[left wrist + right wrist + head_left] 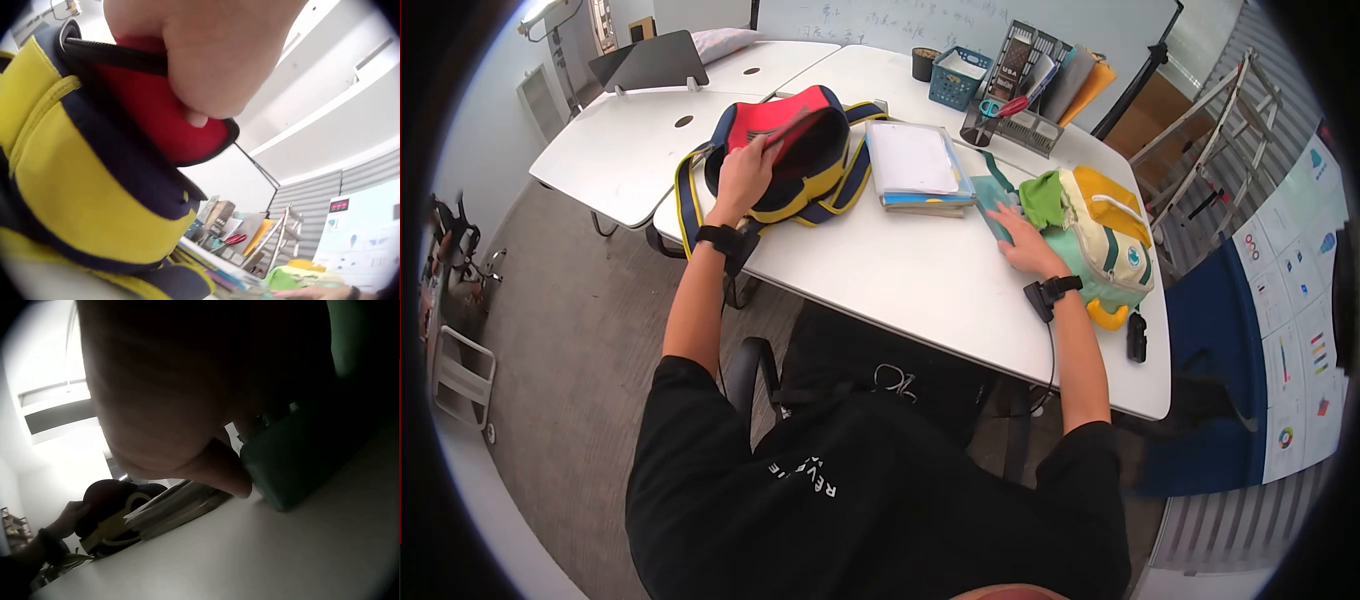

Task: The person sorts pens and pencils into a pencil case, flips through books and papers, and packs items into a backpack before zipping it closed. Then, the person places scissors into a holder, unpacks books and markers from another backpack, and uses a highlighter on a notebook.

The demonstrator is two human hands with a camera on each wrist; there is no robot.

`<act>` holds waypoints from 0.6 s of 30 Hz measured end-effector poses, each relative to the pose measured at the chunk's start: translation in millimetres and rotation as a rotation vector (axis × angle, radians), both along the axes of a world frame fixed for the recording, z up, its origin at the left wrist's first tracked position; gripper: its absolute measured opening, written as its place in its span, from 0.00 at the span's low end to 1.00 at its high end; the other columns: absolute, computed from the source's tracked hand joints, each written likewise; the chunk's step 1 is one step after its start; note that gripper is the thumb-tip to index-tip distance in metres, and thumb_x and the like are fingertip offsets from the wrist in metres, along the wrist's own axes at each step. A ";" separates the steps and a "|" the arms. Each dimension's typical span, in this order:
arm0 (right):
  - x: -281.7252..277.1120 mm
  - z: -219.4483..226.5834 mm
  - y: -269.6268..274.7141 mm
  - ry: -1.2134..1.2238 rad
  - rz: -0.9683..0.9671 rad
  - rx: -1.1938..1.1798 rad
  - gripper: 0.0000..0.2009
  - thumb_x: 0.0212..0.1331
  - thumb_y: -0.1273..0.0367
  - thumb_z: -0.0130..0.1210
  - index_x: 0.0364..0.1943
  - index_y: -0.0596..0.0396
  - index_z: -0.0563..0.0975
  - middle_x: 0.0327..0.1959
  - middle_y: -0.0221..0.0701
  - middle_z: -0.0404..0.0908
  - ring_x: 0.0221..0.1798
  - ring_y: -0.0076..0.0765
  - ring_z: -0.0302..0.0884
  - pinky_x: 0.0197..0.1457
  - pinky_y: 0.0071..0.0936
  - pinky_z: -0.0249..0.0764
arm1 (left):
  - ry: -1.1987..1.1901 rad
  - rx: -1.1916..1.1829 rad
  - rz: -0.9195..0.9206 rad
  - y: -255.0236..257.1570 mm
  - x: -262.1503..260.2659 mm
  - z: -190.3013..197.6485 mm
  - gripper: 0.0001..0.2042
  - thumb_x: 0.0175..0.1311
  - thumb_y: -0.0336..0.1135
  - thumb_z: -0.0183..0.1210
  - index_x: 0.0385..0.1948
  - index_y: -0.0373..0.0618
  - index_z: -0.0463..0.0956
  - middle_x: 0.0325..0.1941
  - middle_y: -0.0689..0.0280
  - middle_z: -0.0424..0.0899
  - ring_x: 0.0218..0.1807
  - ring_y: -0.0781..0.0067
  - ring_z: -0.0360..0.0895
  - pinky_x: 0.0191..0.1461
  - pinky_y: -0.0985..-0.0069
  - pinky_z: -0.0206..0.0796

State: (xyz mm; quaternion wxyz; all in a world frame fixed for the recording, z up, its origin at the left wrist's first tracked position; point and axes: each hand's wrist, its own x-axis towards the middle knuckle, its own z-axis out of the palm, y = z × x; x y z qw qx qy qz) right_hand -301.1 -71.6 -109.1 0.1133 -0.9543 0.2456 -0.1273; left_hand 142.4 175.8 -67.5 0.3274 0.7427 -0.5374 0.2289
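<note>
My left hand [745,180] grips the red-lined flap of a navy, yellow and red backpack [815,190], which stands unzipped. Close up in the left wrist view, the fingers curl over the black-edged flap [206,140]. My right hand [1025,245] lies with its fingers spread over a teal item [992,205], beside a green and cream backpack [1100,240]. In the right wrist view this teal item [281,469] shows a rounded corner close to the thumb; the palm hides much of it. A stack of books and papers [915,165] sits between the two bags.
Behind the stack stand a blue basket [960,78], a small pot [924,64] and a mesh organizer [1030,130] with scissors and folders. A black object [1137,338] lies near the table's right edge. A ladder [1220,140] leans beyond the table.
</note>
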 end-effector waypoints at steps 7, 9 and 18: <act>79.3 37.1 -12.7 -0.423 -0.145 0.132 0.24 0.59 0.63 0.62 0.57 0.63 0.75 0.55 0.51 0.80 0.60 0.57 0.77 0.63 0.42 0.72 | 0.045 -0.243 -0.039 -15.9 -2.2 65.3 0.15 0.69 0.43 0.57 0.32 0.40 0.80 0.26 0.47 0.82 0.31 0.42 0.80 0.35 0.55 0.70; 104.9 43.6 -18.7 -0.271 -0.279 0.084 0.31 0.56 0.53 0.64 0.55 0.67 0.76 0.52 0.55 0.81 0.56 0.56 0.80 0.59 0.42 0.75 | 0.021 -0.231 -0.048 -12.7 1.1 79.6 0.14 0.68 0.43 0.58 0.33 0.40 0.80 0.26 0.48 0.82 0.31 0.43 0.80 0.35 0.56 0.71; 140.1 -0.9 -61.6 -0.064 -0.417 -0.037 0.34 0.52 0.45 0.63 0.47 0.66 0.81 0.49 0.51 0.82 0.52 0.55 0.81 0.53 0.43 0.76 | -0.006 0.210 -0.277 54.4 13.2 66.9 0.19 0.54 0.28 0.62 0.50 0.39 0.77 0.50 0.49 0.83 0.53 0.48 0.79 0.58 0.62 0.71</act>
